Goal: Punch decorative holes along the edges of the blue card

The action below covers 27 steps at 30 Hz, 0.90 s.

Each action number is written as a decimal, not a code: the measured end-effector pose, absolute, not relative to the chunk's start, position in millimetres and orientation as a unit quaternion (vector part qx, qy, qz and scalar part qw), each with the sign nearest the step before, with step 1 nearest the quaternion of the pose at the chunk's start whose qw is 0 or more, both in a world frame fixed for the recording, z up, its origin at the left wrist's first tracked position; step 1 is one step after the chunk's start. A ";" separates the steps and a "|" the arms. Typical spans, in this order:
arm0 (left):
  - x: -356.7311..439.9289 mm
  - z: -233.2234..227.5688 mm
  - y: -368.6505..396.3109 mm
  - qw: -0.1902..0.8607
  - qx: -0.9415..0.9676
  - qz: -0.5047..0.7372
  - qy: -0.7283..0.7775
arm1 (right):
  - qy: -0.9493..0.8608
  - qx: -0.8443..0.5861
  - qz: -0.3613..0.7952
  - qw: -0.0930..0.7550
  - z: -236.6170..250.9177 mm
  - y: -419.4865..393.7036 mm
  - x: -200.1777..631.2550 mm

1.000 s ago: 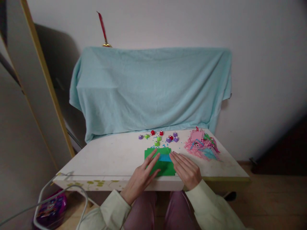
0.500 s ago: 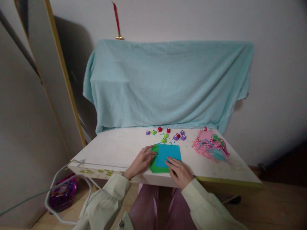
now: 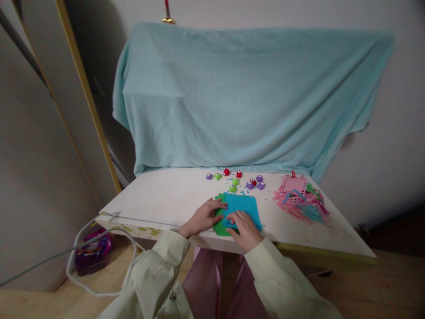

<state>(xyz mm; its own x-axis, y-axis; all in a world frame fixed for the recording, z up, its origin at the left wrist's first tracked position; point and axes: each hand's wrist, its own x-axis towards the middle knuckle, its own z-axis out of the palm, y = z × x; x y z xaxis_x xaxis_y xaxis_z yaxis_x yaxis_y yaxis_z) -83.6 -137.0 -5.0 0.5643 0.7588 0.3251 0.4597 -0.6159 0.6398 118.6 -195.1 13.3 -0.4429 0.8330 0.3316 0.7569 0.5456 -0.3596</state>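
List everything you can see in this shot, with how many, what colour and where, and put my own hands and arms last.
blue sheet: one, blue, on the green sheets at the table's near edge
green sheets: count unclear, green, under the blue sheet
small punches: about ten, purple, green and red, behind the sheets
blue specks: many, blue, among the punches
paper scraps: one pile, mostly pink with blue and green, right part of table
table: one, white
cloth: one, light blue, draped behind the table
cable: one, white, looped at the left
bag: one, purple, on the floor at the left
left hand: on the sheets' left edge
right hand: flat on the blue sheet
sleeves: two, cream
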 end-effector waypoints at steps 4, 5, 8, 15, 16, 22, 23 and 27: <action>-83.6 -5.8 -136.0 0.244 0.850 0.298 0.359 | -0.846 -0.468 0.107 0.234 13.3 -188.5 116.0; -83.6 -6.2 -135.9 0.240 0.851 0.299 0.359 | -0.846 -0.464 0.114 0.237 13.8 -187.7 115.9; -84.2 -6.6 -135.9 0.232 0.857 0.291 0.356 | -0.843 -0.455 0.132 0.254 13.9 -186.2 115.0; -88.1 3.7 -134.4 0.235 0.879 0.254 0.329 | -0.849 -0.420 0.146 0.286 4.5 -182.9 113.0; -88.3 4.8 -133.5 0.240 0.882 0.246 0.324 | -0.849 -0.419 0.144 0.289 3.2 -182.5 113.1; -87.3 4.7 -127.7 0.268 0.884 0.203 0.325 | -0.844 -0.416 0.154 0.302 1.5 -181.3 113.8; -87.1 5.1 -127.4 0.271 0.884 0.196 0.325 | -0.842 -0.415 0.159 0.305 2.0 -181.4 113.7; -86.6 8.5 -127.3 0.279 0.886 0.176 0.326 | -0.843 -0.410 0.169 0.304 3.8 -182.8 114.6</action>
<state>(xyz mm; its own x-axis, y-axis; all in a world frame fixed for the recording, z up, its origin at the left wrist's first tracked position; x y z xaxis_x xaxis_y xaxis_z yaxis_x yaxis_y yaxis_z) -86.6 -127.3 8.5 0.7256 0.6759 0.1293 0.4799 -0.6316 0.6089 114.6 -182.8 3.8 -0.4788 0.7943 0.3740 0.5882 0.6065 -0.5350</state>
